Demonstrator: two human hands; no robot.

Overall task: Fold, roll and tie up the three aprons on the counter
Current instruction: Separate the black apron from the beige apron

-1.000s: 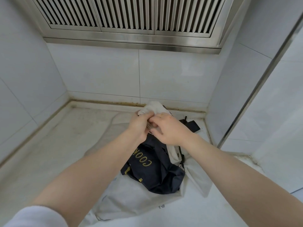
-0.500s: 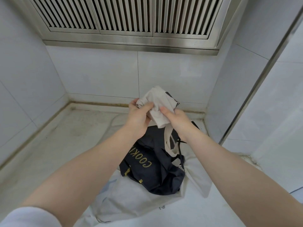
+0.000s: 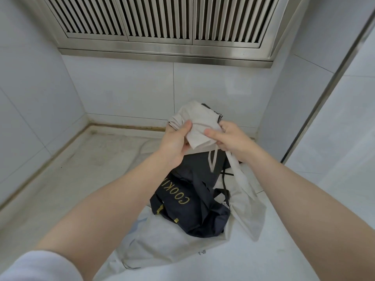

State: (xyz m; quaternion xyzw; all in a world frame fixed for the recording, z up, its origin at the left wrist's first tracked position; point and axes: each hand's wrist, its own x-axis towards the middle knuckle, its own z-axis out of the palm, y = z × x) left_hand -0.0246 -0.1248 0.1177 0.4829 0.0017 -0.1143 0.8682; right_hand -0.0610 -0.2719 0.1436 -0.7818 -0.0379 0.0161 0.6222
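Both hands hold a bunched beige apron (image 3: 197,122) in the air above the counter. My left hand (image 3: 176,139) grips its left side with the thumb on top. My right hand (image 3: 229,138) pinches its right side, and a beige strap hangs down from it. Below them a crumpled navy apron (image 3: 194,207) with yellow "COOK" lettering lies on the counter. It rests on a flat pale grey apron (image 3: 162,242) spread under it.
The white marble counter (image 3: 85,175) sits in a tiled corner, with walls at the left, back and right. A steel louvred vent hood (image 3: 162,27) hangs overhead. A metal door frame (image 3: 328,84) runs down the right side.
Both hands lifted the bunched beige apron up off the pile and away from the navy apron. The beige strap now hangs free beneath my right hand.
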